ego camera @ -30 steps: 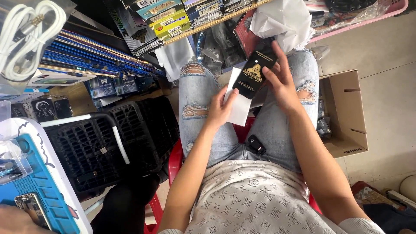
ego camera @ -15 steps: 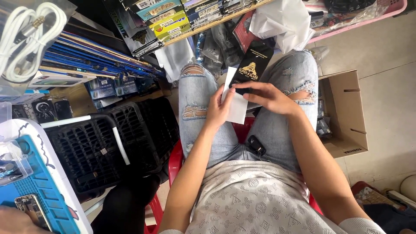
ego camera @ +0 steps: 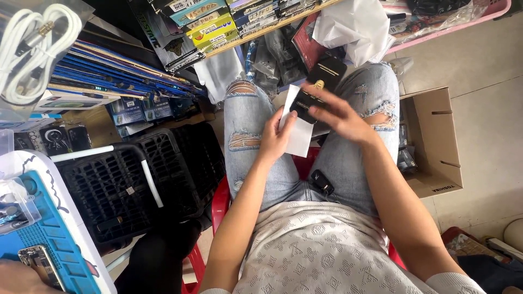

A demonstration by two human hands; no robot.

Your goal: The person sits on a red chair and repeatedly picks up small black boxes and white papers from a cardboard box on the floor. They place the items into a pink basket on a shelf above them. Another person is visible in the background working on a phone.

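Observation:
My left hand (ego camera: 276, 135) holds a white sheet or sleeve (ego camera: 299, 133) upright between my knees. Over a black, flat packet with gold print (ego camera: 322, 76) lies my right hand (ego camera: 333, 112), its fingers closed on the packet's lower end, which presses against the white sheet. The packet's upper part sticks out toward the shelves. I sit on a red plastic chair (ego camera: 220, 201) in torn light jeans. A small black object (ego camera: 322, 182) rests on my lap near the waist.
A black plastic basket (ego camera: 136, 185) with a white handle stands at my left. An open cardboard box (ego camera: 433, 141) sits on the floor at right. Shelves of boxed goods (ego camera: 218, 24) and a white bag (ego camera: 354, 27) are ahead. A blue mat (ego camera: 49, 239) lies lower left.
My right hand has slid down from the packet's side to lie across its lower end. The packet has moved a little right and away from the white sheet's top. My left hand stayed.

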